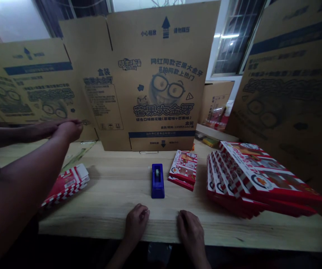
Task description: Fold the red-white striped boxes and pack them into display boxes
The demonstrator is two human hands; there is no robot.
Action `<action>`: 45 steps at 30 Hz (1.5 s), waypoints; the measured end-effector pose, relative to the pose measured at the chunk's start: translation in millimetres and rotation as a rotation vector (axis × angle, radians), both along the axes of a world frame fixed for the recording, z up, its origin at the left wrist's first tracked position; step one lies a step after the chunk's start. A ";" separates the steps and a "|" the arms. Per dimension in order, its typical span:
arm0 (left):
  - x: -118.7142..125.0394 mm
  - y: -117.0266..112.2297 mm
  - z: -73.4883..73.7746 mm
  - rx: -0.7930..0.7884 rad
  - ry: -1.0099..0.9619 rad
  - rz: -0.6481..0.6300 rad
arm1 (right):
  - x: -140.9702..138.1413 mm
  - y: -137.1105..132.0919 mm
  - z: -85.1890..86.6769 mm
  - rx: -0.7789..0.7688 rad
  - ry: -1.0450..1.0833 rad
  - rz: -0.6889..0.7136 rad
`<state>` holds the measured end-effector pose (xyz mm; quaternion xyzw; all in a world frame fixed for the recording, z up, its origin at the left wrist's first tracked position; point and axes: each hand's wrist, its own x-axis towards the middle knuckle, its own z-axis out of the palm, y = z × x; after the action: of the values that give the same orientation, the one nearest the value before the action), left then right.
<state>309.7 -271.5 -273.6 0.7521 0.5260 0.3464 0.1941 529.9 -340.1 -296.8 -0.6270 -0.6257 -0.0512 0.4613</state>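
Observation:
My left hand (136, 223) rests on the front edge of the wooden table (116, 186), curled into a loose fist with nothing visible in it. My right hand (191, 231) lies beside it on the same edge, back up and fingers curled under, also holding nothing. A blue tape dispenser (157, 181) stands just beyond both hands. To its right lies a small stack of flat red-and-white cartons (183, 169). A larger fanned stack of the same cartons (250, 175) lies further right.
Tall printed cardboard boxes (152, 82) wall the table at the back, left and right. Another person's arms (37, 149) reach in from the left, hands together near the left box (23, 86). A folded red-and-white carton (68, 183) lies below them.

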 end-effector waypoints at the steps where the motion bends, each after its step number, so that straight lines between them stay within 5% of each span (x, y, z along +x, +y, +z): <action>1: 0.0 0.1 -0.5 -0.006 -0.001 -0.001 | 0.0 0.2 -0.5 0.005 0.001 0.003; 45: -1.1 -1.6 -3.6 -0.009 -0.013 -0.005 | 0.6 -0.6 -3.2 -0.039 -0.016 0.007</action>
<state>308.6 -273.1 -277.2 0.7503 0.5244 0.3484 0.2016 530.6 -340.7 -300.0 -0.6332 -0.6325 -0.0425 0.4440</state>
